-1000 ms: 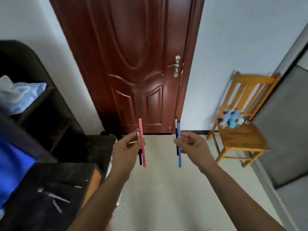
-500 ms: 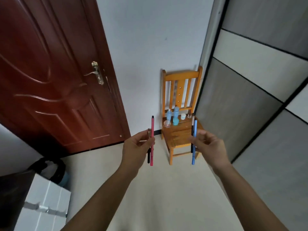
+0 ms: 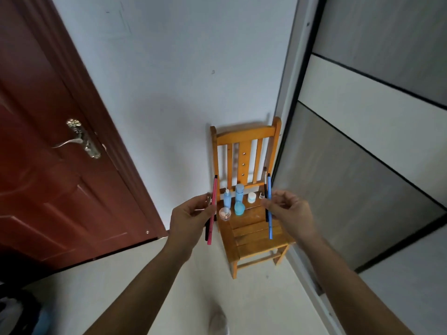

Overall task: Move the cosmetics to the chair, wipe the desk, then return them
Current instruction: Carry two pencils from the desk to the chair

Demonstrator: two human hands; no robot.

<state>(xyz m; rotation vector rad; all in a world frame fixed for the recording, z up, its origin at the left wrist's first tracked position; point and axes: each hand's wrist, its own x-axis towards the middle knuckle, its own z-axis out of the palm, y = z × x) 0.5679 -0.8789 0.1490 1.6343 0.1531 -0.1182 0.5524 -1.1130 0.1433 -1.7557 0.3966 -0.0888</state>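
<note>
A small wooden chair (image 3: 254,240) stands against the white wall ahead. On the back of its seat stand two blue bottles (image 3: 239,200), a white jar (image 3: 251,197) and a clear round jar (image 3: 225,213). My left hand (image 3: 191,218) pinches a pink pencil (image 3: 212,211) and a black one upright, just left of the chair. My right hand (image 3: 290,211) pinches a blue pencil (image 3: 270,209) and a dark brush upright over the seat's right side.
A dark red door (image 3: 48,153) with a metal handle fills the left. Grey and white wardrobe panels (image 3: 377,141) run along the right, close to the chair. Pale floor (image 3: 266,305) lies between me and the chair; my foot shows at the bottom.
The view has swung right from the desk and door to the chair, which is now nearer and centred. Both hands still hold their pencils upright.
</note>
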